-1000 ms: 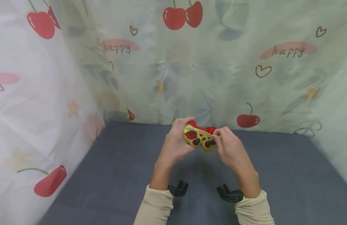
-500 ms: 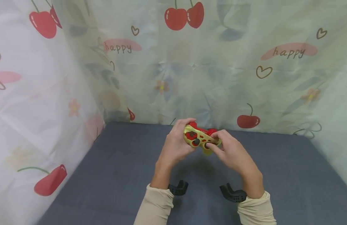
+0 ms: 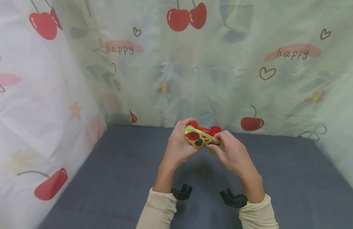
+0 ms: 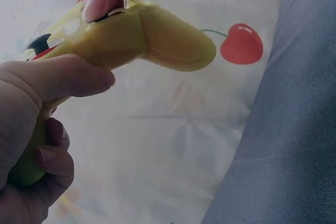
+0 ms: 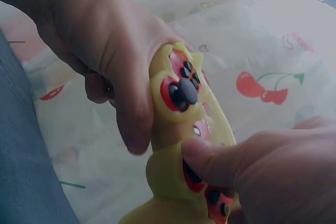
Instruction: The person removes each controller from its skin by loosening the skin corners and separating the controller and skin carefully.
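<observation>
A red game controller [image 3: 207, 130] in a yellow silicone cover [image 3: 189, 129] is held above the table, front edge up, in the head view. My left hand [image 3: 180, 143] grips its left end; in the left wrist view the thumb [image 4: 79, 77] lies along the cover and the fingers curl round a handle. My right hand [image 3: 235, 154] pinches the cover at the right end, thumb by the right stick. The right wrist view shows that thumb [image 5: 207, 156] on the cover's face and the uncovered left stick [image 5: 186, 92]. The right handle [image 4: 178, 40] is fully sheathed.
A dark grey cloth [image 3: 130, 178] covers the table. Pale printed curtains [image 3: 193, 79] with cherries stand behind and at the sides. Black wrist mounts [image 3: 182, 192] sit on both wrists, below beige sleeves [image 3: 157, 210].
My right hand has shifted its pinch from the cover's upper right edge to around the right stick. The controller has tilted and moved slightly up and left; my left hand keeps its grip.
</observation>
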`<state>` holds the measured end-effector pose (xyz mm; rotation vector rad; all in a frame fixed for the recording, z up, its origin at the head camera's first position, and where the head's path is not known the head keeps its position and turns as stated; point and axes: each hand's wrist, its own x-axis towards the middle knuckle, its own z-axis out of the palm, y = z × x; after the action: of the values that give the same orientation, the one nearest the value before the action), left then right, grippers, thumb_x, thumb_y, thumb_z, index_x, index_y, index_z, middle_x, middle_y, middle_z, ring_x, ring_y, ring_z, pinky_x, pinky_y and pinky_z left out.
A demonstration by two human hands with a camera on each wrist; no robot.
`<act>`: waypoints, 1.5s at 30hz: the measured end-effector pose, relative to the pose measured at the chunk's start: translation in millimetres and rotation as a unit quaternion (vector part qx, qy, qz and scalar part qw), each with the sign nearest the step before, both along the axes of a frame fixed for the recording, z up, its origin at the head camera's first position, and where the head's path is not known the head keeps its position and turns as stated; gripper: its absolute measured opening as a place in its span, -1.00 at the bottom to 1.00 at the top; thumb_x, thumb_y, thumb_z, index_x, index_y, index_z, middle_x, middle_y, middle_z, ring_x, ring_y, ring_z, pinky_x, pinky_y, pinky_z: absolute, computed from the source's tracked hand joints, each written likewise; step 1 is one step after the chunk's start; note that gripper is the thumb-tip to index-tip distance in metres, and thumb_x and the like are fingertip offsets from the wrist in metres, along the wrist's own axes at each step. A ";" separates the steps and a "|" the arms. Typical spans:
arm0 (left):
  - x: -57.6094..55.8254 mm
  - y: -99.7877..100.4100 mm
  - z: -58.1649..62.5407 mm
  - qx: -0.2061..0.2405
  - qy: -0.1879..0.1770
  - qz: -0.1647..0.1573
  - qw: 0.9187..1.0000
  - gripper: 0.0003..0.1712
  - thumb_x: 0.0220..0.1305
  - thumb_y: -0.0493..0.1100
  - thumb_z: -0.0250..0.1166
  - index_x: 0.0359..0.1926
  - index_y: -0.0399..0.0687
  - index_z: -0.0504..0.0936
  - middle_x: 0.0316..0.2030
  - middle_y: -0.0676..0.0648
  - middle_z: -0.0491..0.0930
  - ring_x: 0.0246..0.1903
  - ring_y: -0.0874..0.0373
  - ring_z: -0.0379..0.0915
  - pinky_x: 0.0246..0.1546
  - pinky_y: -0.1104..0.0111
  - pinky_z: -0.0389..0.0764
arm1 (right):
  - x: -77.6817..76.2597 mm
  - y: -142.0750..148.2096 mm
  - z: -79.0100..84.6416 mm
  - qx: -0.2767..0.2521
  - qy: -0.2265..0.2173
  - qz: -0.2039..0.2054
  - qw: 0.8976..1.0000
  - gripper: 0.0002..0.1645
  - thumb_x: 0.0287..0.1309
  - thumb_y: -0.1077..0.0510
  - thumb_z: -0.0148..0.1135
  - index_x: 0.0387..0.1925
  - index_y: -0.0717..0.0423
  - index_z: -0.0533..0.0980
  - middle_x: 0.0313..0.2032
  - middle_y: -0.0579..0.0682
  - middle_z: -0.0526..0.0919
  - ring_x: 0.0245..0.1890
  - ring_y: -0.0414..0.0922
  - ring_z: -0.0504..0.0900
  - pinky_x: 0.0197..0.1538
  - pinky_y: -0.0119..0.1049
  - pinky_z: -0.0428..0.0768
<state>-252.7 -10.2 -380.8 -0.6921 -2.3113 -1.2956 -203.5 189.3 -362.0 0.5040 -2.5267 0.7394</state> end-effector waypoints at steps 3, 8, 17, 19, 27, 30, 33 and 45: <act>1.3 1.5 1.1 -0.007 0.007 0.006 1.000 -0.06 0.05 -0.20 0.59 0.41 0.22 0.32 0.16 0.01 0.44 -0.03 0.16 0.52 -0.13 0.34 0.69 | 1.4 -2.2 1.0 -0.010 -0.006 -0.017 1.000 -0.63 0.13 0.18 0.50 -0.10 0.19 0.53 -0.23 0.04 0.61 -0.40 -0.15 0.52 -0.28 -0.19 0.58; 3.5 3.8 2.6 -0.035 0.030 0.018 0.999 -0.05 0.05 -0.22 0.58 0.42 0.22 0.31 0.18 -0.01 0.42 -0.04 0.13 0.57 -0.16 0.36 0.71 | 3.1 -4.9 1.7 -0.027 -0.024 -0.040 0.999 -0.60 0.10 0.18 0.53 -0.10 0.21 0.53 -0.24 0.07 0.64 -0.35 -0.08 0.59 -0.24 -0.13 0.61; 6.3 9.2 1.8 -0.026 0.036 0.021 0.999 -0.05 0.04 -0.24 0.58 0.41 0.21 0.31 0.19 0.00 0.42 -0.04 0.14 0.58 -0.17 0.37 0.72 | 6.3 -4.7 3.4 -0.011 -0.024 -0.042 0.999 -0.65 0.13 0.21 0.50 -0.14 0.20 0.51 -0.24 0.07 0.62 -0.35 -0.06 0.57 -0.28 -0.13 0.59; 6.2 10.1 1.2 -0.028 0.041 0.022 0.999 -0.05 0.04 -0.24 0.58 0.41 0.21 0.31 0.20 0.00 0.42 -0.05 0.14 0.59 -0.18 0.37 0.73 | 7.0 -4.4 3.9 -0.011 -0.023 -0.040 0.999 -0.66 0.13 0.22 0.50 -0.15 0.20 0.51 -0.25 0.07 0.62 -0.34 -0.05 0.57 -0.27 -0.13 0.58; 6.6 16.4 -1.7 0.003 0.030 0.039 0.999 -0.06 0.01 -0.22 0.59 0.39 0.17 0.33 0.16 -0.02 0.46 -0.05 0.14 0.58 -0.18 0.39 0.72 | 6.2 -4.0 0.7 -0.019 0.016 -0.028 0.999 -0.70 0.10 0.30 0.49 -0.16 0.19 0.55 -0.22 0.08 0.61 -0.33 -0.02 0.61 -0.26 -0.08 0.64; 7.1 16.9 0.0 0.048 -0.007 0.043 0.998 -0.04 -0.03 -0.23 0.61 0.38 0.16 0.33 0.12 -0.01 0.47 -0.03 0.15 0.53 -0.15 0.40 0.71 | 4.6 -4.5 -0.1 -0.013 0.050 -0.017 0.998 -0.68 0.08 0.31 0.50 -0.13 0.20 0.57 -0.20 0.08 0.60 -0.31 -0.02 0.63 -0.25 -0.06 0.69; 8.3 15.2 4.4 0.085 -0.031 0.044 0.995 -0.03 -0.07 -0.25 0.62 0.36 0.14 0.35 0.08 -0.02 0.50 -0.03 0.14 0.51 -0.15 0.37 0.70 | 3.6 -5.1 1.4 -0.010 0.074 -0.001 0.997 -0.67 0.08 0.28 0.52 -0.12 0.17 0.58 -0.18 0.05 0.59 -0.34 -0.09 0.59 -0.28 -0.14 0.68; 13.8 9.8 18.1 0.221 -0.069 0.048 0.972 0.00 -0.11 -0.35 0.62 0.37 0.11 0.36 0.10 -0.04 0.53 -0.04 0.14 0.57 -0.20 0.34 0.73 | 11.7 -8.0 15.7 0.025 0.115 0.047 0.992 -0.62 0.11 0.21 0.52 -0.01 0.13 0.67 -0.03 0.07 0.52 -0.53 -0.25 0.40 -0.49 -0.41 0.44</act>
<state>-238.9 -0.4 -362.6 -0.3451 -2.0152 -1.7770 -191.8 181.3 -346.3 0.6882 -2.3237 0.6127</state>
